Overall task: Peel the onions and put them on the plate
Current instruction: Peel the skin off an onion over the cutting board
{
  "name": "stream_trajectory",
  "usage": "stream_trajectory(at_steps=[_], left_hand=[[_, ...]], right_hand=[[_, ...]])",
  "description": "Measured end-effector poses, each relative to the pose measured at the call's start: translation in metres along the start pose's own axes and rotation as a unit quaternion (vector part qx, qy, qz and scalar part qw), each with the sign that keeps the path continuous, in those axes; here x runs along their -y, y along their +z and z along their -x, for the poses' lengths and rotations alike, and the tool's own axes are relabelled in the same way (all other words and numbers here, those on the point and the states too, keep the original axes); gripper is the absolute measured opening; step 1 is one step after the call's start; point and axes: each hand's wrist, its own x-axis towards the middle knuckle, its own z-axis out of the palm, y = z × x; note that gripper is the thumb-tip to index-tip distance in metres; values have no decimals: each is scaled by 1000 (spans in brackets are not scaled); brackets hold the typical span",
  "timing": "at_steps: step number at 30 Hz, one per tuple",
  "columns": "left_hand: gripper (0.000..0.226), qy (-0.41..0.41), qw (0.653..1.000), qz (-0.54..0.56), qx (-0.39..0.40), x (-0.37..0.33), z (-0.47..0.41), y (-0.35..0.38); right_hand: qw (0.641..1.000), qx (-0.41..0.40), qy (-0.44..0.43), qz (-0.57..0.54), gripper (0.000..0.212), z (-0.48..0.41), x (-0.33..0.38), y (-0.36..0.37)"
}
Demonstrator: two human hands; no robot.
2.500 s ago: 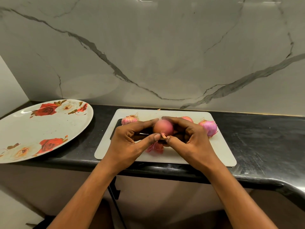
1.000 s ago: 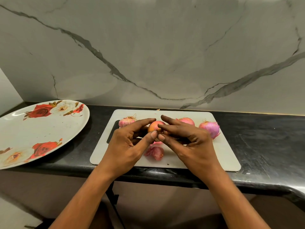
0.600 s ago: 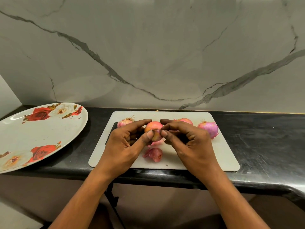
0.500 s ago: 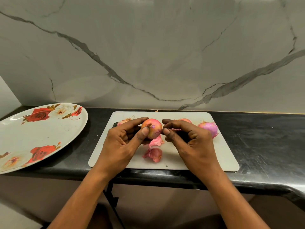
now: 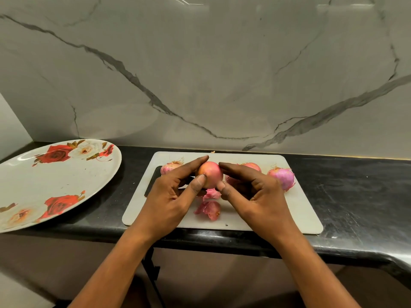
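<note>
Our left hand (image 5: 169, 196) grips the onion (image 5: 211, 173) above the middle of the white cutting board (image 5: 295, 210), with the forefinger curled over its far side and the thumb pressed on its near side. Our right hand (image 5: 255, 194) meets it from the right and pinches the same onion between forefinger tip and thumb tip, its other fingers curled loosely behind. The onion looks smooth and orange-pink. Just below it, on the board, lie loose pink peels (image 5: 209, 210). Three more onions sit along the far side of the board: a small one (image 5: 166, 168) to the left, half hidden by our left fingers, a second one (image 5: 252, 166) behind our right hand, and a purple one (image 5: 282, 177) farther right, with its roots up. A dark flat thing (image 5: 153, 181) shows under our left hand; we cannot tell what it is. The rose-patterned plate (image 5: 44, 185) rests on the black desk (image 5: 355, 196), well apart to the left of the board.
</note>
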Motion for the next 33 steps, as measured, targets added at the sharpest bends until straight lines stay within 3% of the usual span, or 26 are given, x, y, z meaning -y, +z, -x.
stream_trajectory(at_steps=[3, 9, 17, 20, 33], left_hand=[[51, 17, 1000, -10, 9, 0, 1, 1], [65, 44, 999, -12, 17, 1, 3, 2], [63, 58, 997, -50, -6, 1, 4, 4], [63, 53, 997, -59, -8, 2, 4, 4], [57, 84, 995, -55, 24, 2, 5, 2]], right_hand=[[1000, 10, -7, 18, 49, -1, 5, 0], [1000, 11, 4, -4, 45, 0, 8, 0], [999, -25, -29, 27, 43, 0, 7, -1], [997, -1, -74, 28, 36, -1, 4, -1], [990, 2, -117, 72, 24, -1, 2, 1]])
